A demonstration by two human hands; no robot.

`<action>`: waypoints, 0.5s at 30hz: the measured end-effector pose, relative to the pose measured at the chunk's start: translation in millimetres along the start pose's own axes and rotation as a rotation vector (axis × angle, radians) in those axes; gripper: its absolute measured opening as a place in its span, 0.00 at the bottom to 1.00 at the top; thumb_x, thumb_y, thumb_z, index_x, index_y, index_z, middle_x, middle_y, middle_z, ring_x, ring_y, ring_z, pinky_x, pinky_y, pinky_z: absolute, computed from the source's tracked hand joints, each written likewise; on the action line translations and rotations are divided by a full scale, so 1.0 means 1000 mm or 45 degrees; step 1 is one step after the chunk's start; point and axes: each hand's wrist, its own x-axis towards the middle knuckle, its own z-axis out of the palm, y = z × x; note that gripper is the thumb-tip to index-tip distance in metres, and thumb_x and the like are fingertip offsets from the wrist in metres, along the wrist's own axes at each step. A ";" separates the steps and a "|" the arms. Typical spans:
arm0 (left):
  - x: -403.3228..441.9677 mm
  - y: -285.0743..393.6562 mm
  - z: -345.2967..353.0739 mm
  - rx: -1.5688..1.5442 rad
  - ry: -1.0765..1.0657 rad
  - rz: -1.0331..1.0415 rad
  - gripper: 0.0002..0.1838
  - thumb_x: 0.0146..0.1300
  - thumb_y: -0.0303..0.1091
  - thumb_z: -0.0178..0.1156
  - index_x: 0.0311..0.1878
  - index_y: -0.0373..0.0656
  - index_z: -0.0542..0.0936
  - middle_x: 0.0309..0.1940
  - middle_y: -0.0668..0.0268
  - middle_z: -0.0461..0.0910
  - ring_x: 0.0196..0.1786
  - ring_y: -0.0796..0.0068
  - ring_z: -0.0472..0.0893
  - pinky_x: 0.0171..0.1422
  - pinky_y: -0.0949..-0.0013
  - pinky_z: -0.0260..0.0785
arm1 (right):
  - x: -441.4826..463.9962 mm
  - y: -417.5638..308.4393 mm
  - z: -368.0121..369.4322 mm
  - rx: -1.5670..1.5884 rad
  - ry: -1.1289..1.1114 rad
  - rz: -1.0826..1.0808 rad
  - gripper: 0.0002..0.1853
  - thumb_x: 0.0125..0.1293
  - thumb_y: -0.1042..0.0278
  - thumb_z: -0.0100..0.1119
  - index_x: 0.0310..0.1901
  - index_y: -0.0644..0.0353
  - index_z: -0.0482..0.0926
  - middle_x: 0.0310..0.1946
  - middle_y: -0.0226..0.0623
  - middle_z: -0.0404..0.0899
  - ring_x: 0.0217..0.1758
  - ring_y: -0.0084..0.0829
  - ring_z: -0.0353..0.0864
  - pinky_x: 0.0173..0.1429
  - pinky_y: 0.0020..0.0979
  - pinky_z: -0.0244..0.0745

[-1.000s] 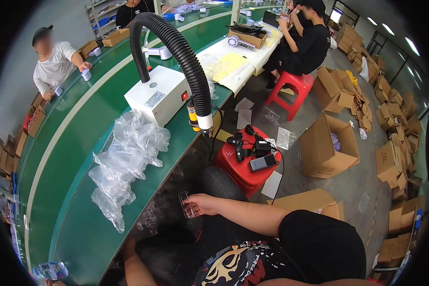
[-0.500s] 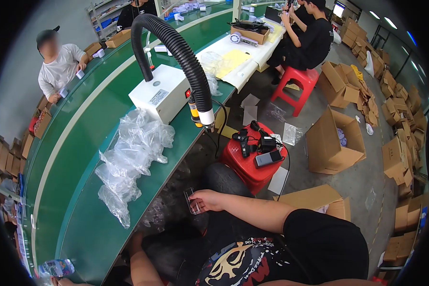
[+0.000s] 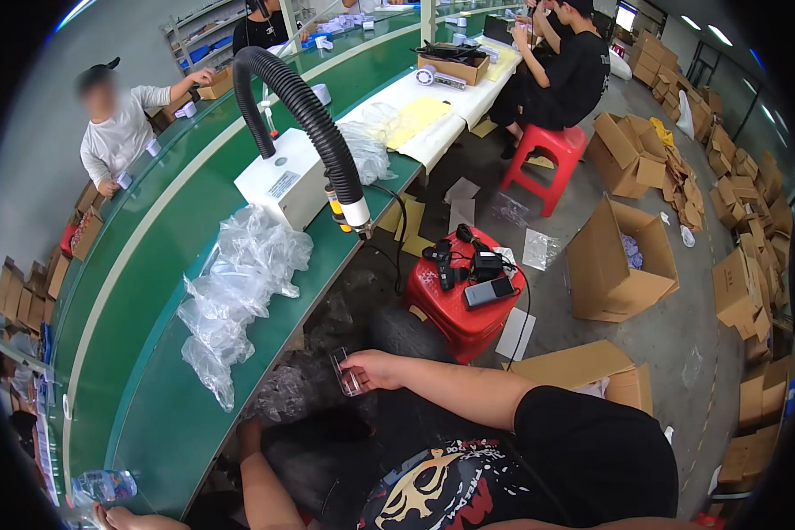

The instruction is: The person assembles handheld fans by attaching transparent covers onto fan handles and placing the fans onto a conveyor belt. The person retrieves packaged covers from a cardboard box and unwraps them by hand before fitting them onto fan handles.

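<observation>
My right hand (image 3: 369, 372) is closed on a small clear plastic piece (image 3: 343, 374), held over my lap beside the table edge. My left forearm reaches up from the bottom of the view to the table's edge; my left hand (image 3: 251, 435) is in shadow there, its fingers too dark to make out. Crumpled clear plastic bags (image 3: 243, 291) lie on the green table (image 3: 163, 442). Beyond them stands a white machine (image 3: 284, 177) with a black ribbed hose (image 3: 331, 124), whose nozzle end hangs over the table edge.
At the lower left, a hand (image 3: 128, 518), whose I cannot tell, is near a clear bottle (image 3: 103, 486). A red stool (image 3: 450, 318) bears black devices and cables. Open cartons (image 3: 605, 274) stand to the right. Co-workers sit at the upper right and across the curved conveyor (image 3: 119, 256).
The view has shifted slightly. The co-worker in white has stretched one arm towards a box. The hand at the lower left shows more beside the bottle. My right hand still holds the clear piece.
</observation>
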 end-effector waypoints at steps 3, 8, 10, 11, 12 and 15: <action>-0.024 0.047 -0.029 -0.136 -0.028 -0.221 0.25 0.62 0.52 0.56 0.43 0.36 0.86 0.45 0.43 0.84 0.51 0.39 0.83 0.59 0.44 0.71 | -0.001 0.000 0.003 0.029 -0.046 -0.003 0.09 0.72 0.58 0.57 0.46 0.53 0.77 0.38 0.35 0.82 0.40 0.32 0.83 0.46 0.37 0.80; -0.048 0.076 -0.056 0.015 0.109 -0.289 0.26 0.63 0.54 0.56 0.47 0.40 0.86 0.46 0.45 0.85 0.51 0.44 0.83 0.58 0.46 0.73 | 0.002 0.002 0.008 -0.005 -0.088 -0.026 0.09 0.73 0.58 0.57 0.46 0.53 0.77 0.38 0.34 0.82 0.40 0.32 0.83 0.46 0.37 0.80; -0.089 0.143 -0.104 -0.020 0.174 -0.390 0.25 0.64 0.54 0.57 0.48 0.42 0.86 0.47 0.47 0.85 0.53 0.46 0.83 0.59 0.47 0.73 | 0.003 0.003 0.012 -0.027 -0.104 -0.030 0.10 0.73 0.58 0.57 0.46 0.53 0.78 0.38 0.34 0.82 0.40 0.31 0.83 0.46 0.37 0.80; -0.110 0.174 -0.125 -0.020 0.196 -0.401 0.25 0.64 0.54 0.57 0.49 0.43 0.86 0.47 0.48 0.85 0.54 0.48 0.83 0.59 0.47 0.73 | 0.005 0.003 0.016 -0.037 -0.114 -0.034 0.10 0.73 0.58 0.57 0.47 0.53 0.78 0.37 0.33 0.82 0.40 0.31 0.83 0.46 0.36 0.80; -0.129 0.195 -0.136 0.014 0.227 -0.377 0.24 0.64 0.54 0.58 0.49 0.43 0.86 0.47 0.49 0.85 0.53 0.48 0.83 0.59 0.48 0.73 | 0.006 0.004 0.019 -0.033 -0.129 -0.038 0.10 0.73 0.58 0.57 0.47 0.53 0.78 0.37 0.33 0.82 0.40 0.31 0.83 0.46 0.36 0.80; -0.177 0.250 -0.160 0.111 0.319 -0.291 0.21 0.64 0.53 0.60 0.48 0.46 0.86 0.48 0.53 0.86 0.53 0.49 0.83 0.58 0.49 0.73 | 0.006 0.004 0.022 -0.040 -0.147 -0.016 0.09 0.74 0.58 0.57 0.46 0.52 0.78 0.38 0.31 0.84 0.41 0.29 0.85 0.48 0.35 0.80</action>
